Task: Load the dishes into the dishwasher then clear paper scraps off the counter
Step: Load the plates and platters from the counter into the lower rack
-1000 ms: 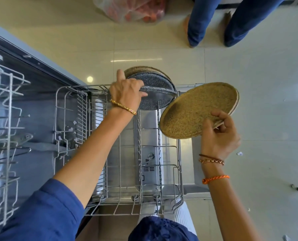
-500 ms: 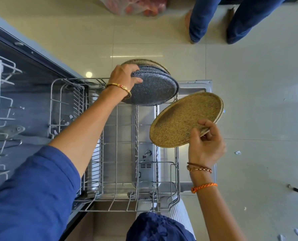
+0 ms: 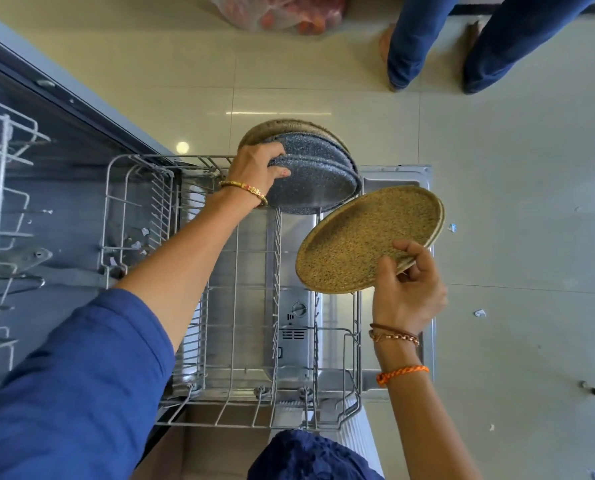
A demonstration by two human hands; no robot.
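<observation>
— What did the head camera record?
— A left hand (image 3: 258, 168) clasped stacked grey plates (image 3: 318, 181) over the far rim of the pulled-out dishwasher rack (image 3: 240, 306); the right hand (image 3: 408, 289) pinched a tan plate (image 3: 369, 237) above it.
— And the room?
— Glossy cream floor tiles (image 3: 514, 168), paper scraps (image 3: 479, 313) scattered, another person's legs (image 3: 417, 39) nearby.
</observation>
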